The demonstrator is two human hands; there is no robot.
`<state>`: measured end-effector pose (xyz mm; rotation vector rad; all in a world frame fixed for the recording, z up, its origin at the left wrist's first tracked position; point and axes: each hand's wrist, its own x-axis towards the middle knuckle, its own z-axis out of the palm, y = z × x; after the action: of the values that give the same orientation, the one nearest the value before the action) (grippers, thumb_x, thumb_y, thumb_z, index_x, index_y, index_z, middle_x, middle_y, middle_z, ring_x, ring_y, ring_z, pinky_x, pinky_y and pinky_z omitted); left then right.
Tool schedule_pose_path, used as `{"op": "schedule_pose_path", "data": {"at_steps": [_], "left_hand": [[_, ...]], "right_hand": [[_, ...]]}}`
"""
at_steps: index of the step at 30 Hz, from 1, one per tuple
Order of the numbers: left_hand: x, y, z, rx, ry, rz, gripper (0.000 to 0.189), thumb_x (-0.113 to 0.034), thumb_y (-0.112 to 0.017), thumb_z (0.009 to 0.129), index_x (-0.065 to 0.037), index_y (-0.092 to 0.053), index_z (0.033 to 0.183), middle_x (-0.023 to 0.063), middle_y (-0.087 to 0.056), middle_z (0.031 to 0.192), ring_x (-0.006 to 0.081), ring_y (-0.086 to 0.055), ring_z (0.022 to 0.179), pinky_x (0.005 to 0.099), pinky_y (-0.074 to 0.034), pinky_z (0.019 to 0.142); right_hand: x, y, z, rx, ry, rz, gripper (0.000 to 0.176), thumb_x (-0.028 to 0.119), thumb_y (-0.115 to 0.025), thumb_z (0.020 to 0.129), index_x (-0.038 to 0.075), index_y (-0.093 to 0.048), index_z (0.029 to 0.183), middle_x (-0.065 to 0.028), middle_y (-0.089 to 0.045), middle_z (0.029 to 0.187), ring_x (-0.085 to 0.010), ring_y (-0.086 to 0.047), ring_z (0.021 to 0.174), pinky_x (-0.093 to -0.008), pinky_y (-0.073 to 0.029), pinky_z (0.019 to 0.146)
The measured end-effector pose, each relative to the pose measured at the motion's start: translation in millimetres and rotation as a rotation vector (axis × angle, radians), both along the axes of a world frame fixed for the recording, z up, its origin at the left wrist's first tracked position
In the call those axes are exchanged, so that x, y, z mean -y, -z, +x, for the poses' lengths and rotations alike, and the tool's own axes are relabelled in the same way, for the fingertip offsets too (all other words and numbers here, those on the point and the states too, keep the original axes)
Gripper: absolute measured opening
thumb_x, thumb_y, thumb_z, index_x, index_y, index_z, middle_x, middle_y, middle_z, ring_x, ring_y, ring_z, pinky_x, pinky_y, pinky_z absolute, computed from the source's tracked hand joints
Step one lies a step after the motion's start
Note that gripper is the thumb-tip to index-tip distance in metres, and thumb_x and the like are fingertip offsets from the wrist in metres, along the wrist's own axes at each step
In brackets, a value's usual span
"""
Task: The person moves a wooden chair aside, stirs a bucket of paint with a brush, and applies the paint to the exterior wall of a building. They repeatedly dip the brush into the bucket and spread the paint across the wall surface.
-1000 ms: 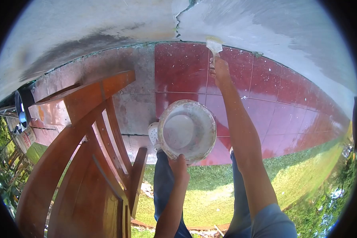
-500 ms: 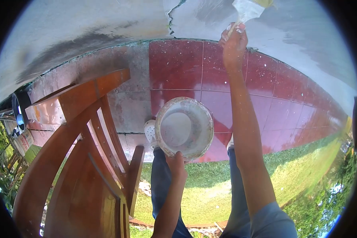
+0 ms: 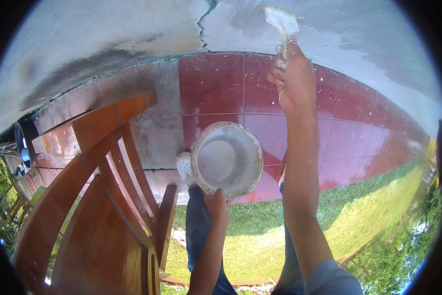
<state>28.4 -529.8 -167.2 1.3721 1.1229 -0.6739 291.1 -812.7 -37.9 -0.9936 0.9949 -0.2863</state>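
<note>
My left hand (image 3: 217, 202) grips the near rim of a round, paint-smeared bucket (image 3: 253, 160), with white paint (image 3: 216, 161) at its bottom. Up by the wall, my right hand (image 3: 294, 71) is closed around the handle of a wide paintbrush (image 3: 282, 22). White paint coats the brush, and its bristle end lies against or very close to the wall (image 3: 132, 29); exact contact I cannot make out. Paint spots mark my right fingers.
A wooden chair (image 3: 83, 196) stands close on the left. Paint-speckled red tiles (image 3: 213, 81) run along the wall's foot, and a crack (image 3: 201, 29) splits the wall. Grass (image 3: 250, 260) lies behind my legs. A dark round container (image 3: 25, 140) sits far left.
My right hand has turned and drawn slightly back, swinging the paintbrush to the left and a little lower on the wall. My left hand and the bucket stay nearly in place.
</note>
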Motion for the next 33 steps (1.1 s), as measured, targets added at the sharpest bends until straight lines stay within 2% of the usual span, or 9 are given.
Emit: {"op": "schedule_pose_path", "data": {"at_steps": [7, 10, 12, 16, 18, 23, 26, 31, 33], "left_hand": [[5, -6, 4, -0.003, -0.009, -0.009, 0.072, 0.001, -0.051, 0.082, -0.01, -0.027, 0.149, 0.0158, -0.047, 0.137, 0.0326, -0.059, 0.115, 0.0488, -0.061, 0.087], [7, -11, 10, 0.001, -0.036, -0.029, 0.072, 0.001, -0.051, 0.081, -0.009, -0.028, 0.148, 0.0161, -0.047, 0.136, 0.0322, -0.06, 0.114, 0.0483, -0.062, 0.086], [9, -14, 16, 0.0, -0.084, -0.058, 0.067, 0.004, -0.052, 0.081, -0.001, -0.035, 0.145, 0.014, -0.051, 0.135, 0.0249, -0.056, 0.118, 0.0351, -0.053, 0.095], [1, -2, 5, 0.052, -0.016, -0.047, 0.071, 0.002, -0.051, 0.079, -0.008, -0.031, 0.146, 0.0157, -0.048, 0.134, 0.0314, -0.059, 0.115, 0.0483, -0.062, 0.085], [7, -5, 8, 0.05, -0.016, 0.018, 0.07, 0.003, -0.051, 0.079, -0.008, -0.032, 0.145, 0.0155, -0.048, 0.134, 0.031, -0.059, 0.116, 0.0482, -0.062, 0.086], [6, -4, 5, -0.006, -0.064, -0.055, 0.07, 0.002, -0.051, 0.08, -0.008, -0.031, 0.146, 0.0156, -0.047, 0.136, 0.0313, -0.059, 0.116, 0.0484, -0.062, 0.086], [4, 5, 3, 0.016, -0.058, -0.044, 0.07, 0.002, -0.052, 0.08, -0.008, -0.031, 0.146, 0.0157, -0.047, 0.136, 0.0314, -0.059, 0.115, 0.0488, -0.062, 0.086], [4, -10, 11, -0.024, -0.079, -0.044, 0.07, 0.002, -0.052, 0.079, -0.008, -0.031, 0.145, 0.0158, -0.047, 0.135, 0.0312, -0.06, 0.114, 0.0493, -0.062, 0.087], [3, -9, 12, -0.021, -0.111, -0.067, 0.07, 0.002, -0.051, 0.079, -0.008, -0.031, 0.145, 0.0159, -0.047, 0.134, 0.0312, -0.06, 0.114, 0.0495, -0.061, 0.088]], "right_hand": [[1, -17, 12, 0.677, 0.013, -0.371, 0.038, 0.037, -0.045, 0.106, 0.007, -0.049, 0.083, 0.0007, -0.041, 0.062, -0.0078, -0.034, 0.05, -0.0256, -0.031, 0.047], [1, 98, 42, 0.439, -0.055, -0.326, 0.044, 0.044, -0.041, 0.107, 0.007, -0.048, 0.083, 0.0014, -0.041, 0.061, -0.0057, -0.036, 0.05, -0.0237, -0.032, 0.047], [-15, 183, 26, 0.2, -0.104, -0.158, 0.043, 0.046, -0.043, 0.105, 0.009, -0.05, 0.084, 0.0024, -0.042, 0.061, -0.0061, -0.037, 0.048, -0.0239, -0.033, 0.044], [-21, 235, 3, -0.307, -0.066, 0.245, 0.041, 0.043, -0.047, 0.104, 0.007, -0.053, 0.085, 0.0029, -0.041, 0.06, -0.0077, -0.038, 0.046, -0.0264, -0.033, 0.041], [-20, 198, 14, -0.216, -0.104, 0.192, 0.039, 0.041, -0.048, 0.104, 0.006, -0.054, 0.086, 0.0023, -0.042, 0.06, -0.0081, -0.037, 0.046, -0.0267, -0.033, 0.042], [-29, 1, 15, 0.104, -0.025, 0.033, 0.028, 0.027, -0.047, 0.104, 0.004, -0.053, 0.089, 0.0016, -0.038, 0.062, -0.0079, -0.028, 0.049, -0.0255, -0.027, 0.047], [-38, -47, 6, 0.214, 0.012, -0.062, 0.03, 0.028, -0.044, 0.105, 0.005, -0.053, 0.089, 0.0017, -0.036, 0.061, -0.0081, -0.027, 0.05, -0.0256, -0.026, 0.049], [-19, -20, 33, 0.635, 0.126, -0.415, 0.026, 0.02, -0.046, 0.098, 0.007, -0.045, 0.076, -0.0014, -0.039, 0.052, -0.0091, -0.029, 0.045, -0.0259, -0.023, 0.045], [-17, 55, 52, 0.484, 0.084, -0.352, 0.041, 0.036, -0.042, 0.105, 0.005, -0.043, 0.078, -0.0011, -0.039, 0.056, -0.0081, -0.033, 0.048, -0.0259, -0.025, 0.046]]}}
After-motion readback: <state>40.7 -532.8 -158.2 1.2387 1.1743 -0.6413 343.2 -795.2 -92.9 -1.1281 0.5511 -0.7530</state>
